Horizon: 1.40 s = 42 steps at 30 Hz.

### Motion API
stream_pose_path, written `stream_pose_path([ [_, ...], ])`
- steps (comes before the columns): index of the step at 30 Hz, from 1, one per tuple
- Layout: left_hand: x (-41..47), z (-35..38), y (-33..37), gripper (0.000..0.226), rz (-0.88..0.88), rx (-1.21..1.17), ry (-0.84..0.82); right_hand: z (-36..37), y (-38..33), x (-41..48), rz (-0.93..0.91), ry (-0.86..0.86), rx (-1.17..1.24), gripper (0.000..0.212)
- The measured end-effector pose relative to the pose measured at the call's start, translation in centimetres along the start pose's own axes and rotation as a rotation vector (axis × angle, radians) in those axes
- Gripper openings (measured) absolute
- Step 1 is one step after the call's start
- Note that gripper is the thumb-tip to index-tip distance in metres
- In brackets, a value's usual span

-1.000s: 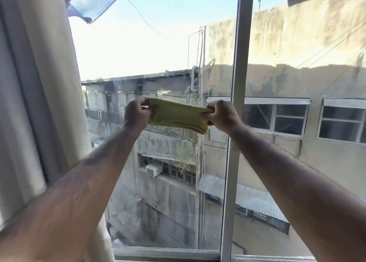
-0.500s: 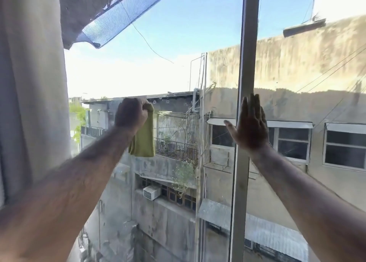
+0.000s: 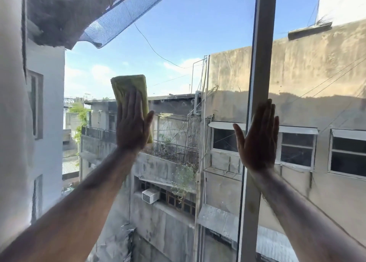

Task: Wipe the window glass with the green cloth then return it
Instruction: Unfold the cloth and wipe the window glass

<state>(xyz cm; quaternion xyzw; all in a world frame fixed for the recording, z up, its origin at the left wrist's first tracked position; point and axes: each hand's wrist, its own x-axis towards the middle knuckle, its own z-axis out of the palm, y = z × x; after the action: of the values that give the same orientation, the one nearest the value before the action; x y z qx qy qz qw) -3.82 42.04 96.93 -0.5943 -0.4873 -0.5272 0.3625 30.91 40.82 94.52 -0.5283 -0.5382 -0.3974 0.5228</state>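
Observation:
The folded green cloth point(image 3: 130, 87) lies flat against the left window pane point(image 3: 188, 44), upright, its top edge above my fingers. My left hand point(image 3: 132, 123) presses it to the glass with a flat palm and spread fingers, covering the cloth's lower half. My right hand point(image 3: 259, 139) is open and flat, fingers up, resting on the grey vertical window frame point(image 3: 261, 44) between the two panes. It holds nothing.
A pale curtain point(image 3: 11, 123) hangs at the far left edge. The right pane point(image 3: 320, 83) lies beyond the frame. Outside are concrete buildings, a railed balcony point(image 3: 170, 151), an air conditioner point(image 3: 150, 195) and a blue mesh awning point(image 3: 118, 18) overhead.
The cloth went from stretched between both hands to my left hand alone, then was spread flat on the glass and raised. My right hand let go and settled on the frame.

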Motion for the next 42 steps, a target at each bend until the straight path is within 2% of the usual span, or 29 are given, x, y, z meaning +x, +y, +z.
stream_pose_path([
  [2, 2.8, 0.6, 2.3, 0.083, -0.074, 0.008, 0.066, 0.5, 0.1, 0.0, -0.009, 0.033, -0.013, 0.090],
  [4, 4.5, 1.3, 4.8, 0.082, -0.039, 0.016, 0.085, 0.7, 0.2, 0.0, -0.019, 0.047, -0.026, 0.088],
  [6, 3.9, 2.7, 7.2, 0.082, 0.173, 0.046, 0.060, 0.8, 0.3, 0.0, -0.022, 0.053, -0.042, 0.087],
  [10, -3.4, 5.6, 8.7, 0.083, 0.838, 0.097, -0.072, 0.7, 0.3, -0.1, -0.037, 0.067, -0.060, 0.086],
  [11, -5.6, 5.5, 7.6, 0.084, 0.940, 0.111, -0.112, 0.7, 0.3, -0.1, -0.039, 0.073, -0.060, 0.085],
  [13, -8.4, 4.8, 4.1, 0.083, 0.991, 0.148, -0.145, 0.8, 0.3, -0.2, -0.042, 0.080, -0.054, 0.084],
  [15, -8.6, 3.7, 0.6, 0.080, 0.823, 0.190, -0.082, 1.0, 0.4, -0.2, -0.041, 0.083, -0.047, 0.085],
  [17, -6.3, 2.8, -0.9, 0.081, 0.415, 0.188, 0.002, 1.2, 0.5, -0.2, -0.041, 0.091, -0.045, 0.085],
  [19, -2.5, 2.1, 0.5, 0.083, 0.006, 0.137, 0.083, 1.3, 0.5, -0.3, -0.044, 0.098, -0.044, 0.084],
  [20, -0.6, 1.8, 1.8, 0.083, -0.106, 0.107, 0.113, 1.3, 0.5, -0.3, -0.044, 0.098, -0.045, 0.084],
  [22, 2.1, 2.0, 4.5, 0.082, -0.122, 0.088, 0.134, 1.3, 0.5, -0.3, -0.045, 0.094, -0.048, 0.084],
  [24, 2.4, 3.3, 6.7, 0.082, 0.095, 0.127, 0.113, 1.3, 0.5, -0.3, -0.043, 0.093, -0.051, 0.083],
  [27, -2.6, 6.1, 8.5, 0.085, 0.708, 0.151, 0.003, 1.3, 0.5, -0.2, -0.043, 0.099, -0.062, 0.082],
  [29, -7.4, 6.4, 6.9, 0.087, 1.047, 0.178, -0.151, 1.3, 0.6, -0.3, -0.042, 0.105, -0.077, 0.081],
  [30, -9.3, 6.0, 5.1, 0.085, 1.127, 0.196, -0.207, 1.3, 0.6, -0.3, -0.043, 0.108, -0.078, 0.081],
  [31, -10.4, 5.5, 3.0, 0.082, 1.137, 0.196, -0.228, 1.4, 0.6, -0.3, -0.042, 0.108, -0.076, 0.081],
  [33, -10.6, 4.3, -0.9, 0.077, 0.966, 0.200, -0.158, 1.4, 0.6, -0.2, -0.036, 0.106, -0.071, 0.081],
  [35, -8.5, 3.1, -2.7, 0.076, 0.566, 0.215, -0.036, 1.5, 0.6, -0.2, -0.036, 0.109, -0.067, 0.081],
  [37, -4.8, 2.2, -1.7, 0.080, 0.121, 0.172, 0.072, 1.5, 0.6, -0.3, -0.036, 0.114, -0.065, 0.081],
  [38, -2.8, 1.9, -0.4, 0.081, -0.034, 0.139, 0.110, 1.5, 0.6, -0.3, -0.036, 0.115, -0.065, 0.081],
  [40, 0.3, 1.9, 2.7, 0.081, -0.182, 0.087, 0.153, 1.5, 0.6, -0.3, -0.035, 0.114, -0.069, 0.081],
  [41, 1.2, 2.2, 4.4, 0.081, -0.173, 0.081, 0.159, 1.5, 0.6, -0.3, -0.036, 0.114, -0.073, 0.081],
  [42, 1.5, 2.7, 6.1, 0.081, -0.088, 0.082, 0.151, 1.5, 0.6, -0.3, -0.035, 0.113, -0.077, 0.082],
])
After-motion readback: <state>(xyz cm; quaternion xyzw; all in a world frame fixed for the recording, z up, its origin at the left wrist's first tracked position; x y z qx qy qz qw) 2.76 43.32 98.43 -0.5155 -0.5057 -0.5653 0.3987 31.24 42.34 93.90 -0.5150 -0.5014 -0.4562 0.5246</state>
